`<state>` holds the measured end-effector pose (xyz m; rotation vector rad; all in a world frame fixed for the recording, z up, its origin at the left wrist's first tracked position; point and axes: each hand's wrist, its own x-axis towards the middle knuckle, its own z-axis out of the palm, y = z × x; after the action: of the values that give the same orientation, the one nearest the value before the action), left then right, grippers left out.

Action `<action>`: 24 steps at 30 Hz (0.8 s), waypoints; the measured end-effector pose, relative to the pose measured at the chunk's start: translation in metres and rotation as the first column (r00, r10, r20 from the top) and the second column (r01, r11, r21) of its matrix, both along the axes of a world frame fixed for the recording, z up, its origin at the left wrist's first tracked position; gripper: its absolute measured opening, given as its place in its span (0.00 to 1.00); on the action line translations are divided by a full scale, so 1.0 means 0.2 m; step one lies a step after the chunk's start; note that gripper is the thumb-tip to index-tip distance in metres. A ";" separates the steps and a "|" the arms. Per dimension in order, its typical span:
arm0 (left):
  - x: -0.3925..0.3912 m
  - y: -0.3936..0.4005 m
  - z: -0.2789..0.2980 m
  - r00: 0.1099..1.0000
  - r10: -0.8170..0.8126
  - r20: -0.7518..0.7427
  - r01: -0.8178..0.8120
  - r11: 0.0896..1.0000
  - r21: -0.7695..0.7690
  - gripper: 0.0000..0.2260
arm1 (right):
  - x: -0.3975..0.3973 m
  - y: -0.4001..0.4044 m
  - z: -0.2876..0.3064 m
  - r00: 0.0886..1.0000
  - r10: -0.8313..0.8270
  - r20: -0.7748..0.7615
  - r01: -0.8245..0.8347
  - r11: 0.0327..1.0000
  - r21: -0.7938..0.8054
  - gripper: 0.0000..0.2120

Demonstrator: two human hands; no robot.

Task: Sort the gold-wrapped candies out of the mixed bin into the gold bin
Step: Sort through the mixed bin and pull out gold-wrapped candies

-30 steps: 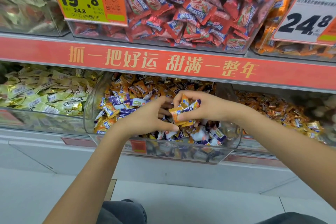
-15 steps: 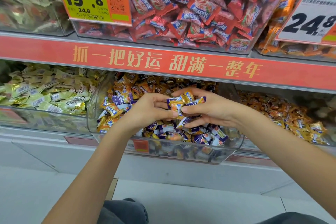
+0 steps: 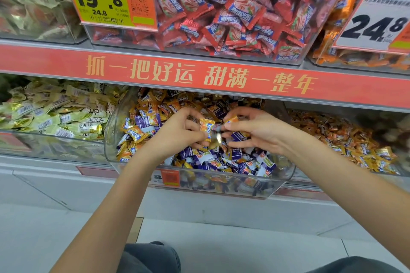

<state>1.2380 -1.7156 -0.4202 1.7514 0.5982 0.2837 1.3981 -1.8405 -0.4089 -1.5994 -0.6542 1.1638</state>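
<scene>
Both hands over mixed bin (image 3: 286, 173), mid shelf. Left hand (image 3: 177, 137) pinching gold candy (image 3: 206, 129) upright at fingertips, above the pile. Right hand (image 3: 255, 131) curled round more candies (image 3: 231, 120), just beside left. Gold bin (image 3: 346, 139) to right, apart from hands.

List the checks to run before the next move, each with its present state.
1. Left hand grips a gold-wrapped candy: ok.
2. Right hand holds candies: ok; how many, cannot tell.
3. Both hands over the mixed bin: ok.
4. Gold bin to the right, nothing in the way: ok.
5. No purple candy caught in either grip: cannot tell.
</scene>
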 end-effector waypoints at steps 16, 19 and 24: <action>-0.03 0.02 0.00 0.954 -0.176 -0.242 0.260 0.888 0.378 0.06 | -0.07 -0.03 -0.06 -0.026 0.676 0.737 -0.401 0.668 -0.627 0.18; -0.05 0.03 -0.01 0.922 -0.239 -0.304 0.346 0.862 0.370 0.09 | -0.07 0.00 -0.08 -0.139 0.665 0.734 -0.340 0.664 -0.666 0.16; -0.05 0.04 -0.01 0.926 -0.235 -0.295 0.337 0.866 0.369 0.06 | -0.06 -0.03 -0.05 0.279 0.439 0.854 -0.350 0.875 -0.335 0.11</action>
<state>1.2286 -1.7077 -0.4227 2.2814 0.4568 -0.0209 1.3871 -1.8461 -0.4196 -2.1964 -1.8728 0.4642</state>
